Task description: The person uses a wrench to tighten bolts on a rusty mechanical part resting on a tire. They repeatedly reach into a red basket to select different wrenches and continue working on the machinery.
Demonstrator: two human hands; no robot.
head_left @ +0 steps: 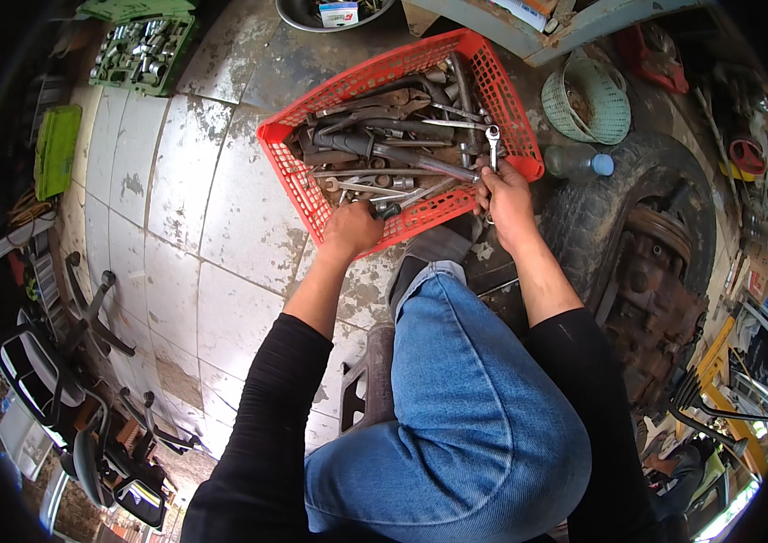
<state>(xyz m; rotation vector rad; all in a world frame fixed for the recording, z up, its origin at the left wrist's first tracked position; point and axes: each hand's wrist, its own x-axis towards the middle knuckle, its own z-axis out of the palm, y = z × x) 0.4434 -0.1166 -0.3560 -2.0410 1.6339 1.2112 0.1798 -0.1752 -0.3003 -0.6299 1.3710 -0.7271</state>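
Note:
A red plastic basket (307, 195) full of greasy hand tools lies on the floor before me. My right hand (506, 201), at its near right corner, is closed round a chrome ratchet wrench (492, 145), its round head pointing up and away from me. Over the near left side of the basket, my left hand (354, 228) has its fingers curled down among the tools. A dark, rounded piece (388, 211) shows beside those fingers; what they grip is mostly hidden. Near them lies an open-end wrench (334, 185). Pliers (393, 107) rest farther back in the pile.
To the right are a large tyre (574, 213), a plastic bottle with a blue cap (578, 163) and a pale green basket (615, 113). A green socket case (144, 54) lies open at the far left. A metal basin (298, 18) stands beyond the red basket.

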